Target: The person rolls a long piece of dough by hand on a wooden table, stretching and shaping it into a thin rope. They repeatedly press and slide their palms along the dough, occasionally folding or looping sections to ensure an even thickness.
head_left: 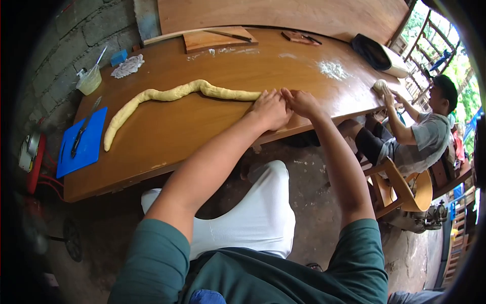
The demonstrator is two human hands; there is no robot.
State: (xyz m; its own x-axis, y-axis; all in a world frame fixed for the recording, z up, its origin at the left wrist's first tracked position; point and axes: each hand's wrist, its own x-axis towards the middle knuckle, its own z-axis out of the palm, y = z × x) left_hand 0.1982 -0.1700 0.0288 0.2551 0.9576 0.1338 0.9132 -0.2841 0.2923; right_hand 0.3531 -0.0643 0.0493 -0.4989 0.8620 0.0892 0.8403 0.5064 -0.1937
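A long pale-yellow rope of dough (174, 93) lies in a wavy curve across the wooden table (167, 129). Its left end bends down toward the near edge, and its right end runs under my hands. My left hand (272, 110) is closed over that right end, fingers bent down onto it. Right beside it, touching it, my right hand (302, 104) has its fingers curled at the same spot. The dough beneath my palms is hidden.
A blue cutting board (83, 144) with a knife (80, 134) lies at the left. Behind are a plastic cup (89, 81), a crumpled cloth (128, 66), a wooden board (202, 43) and scattered flour (333, 70). At right, a seated person (420, 126) handles a dough ball (379, 85).
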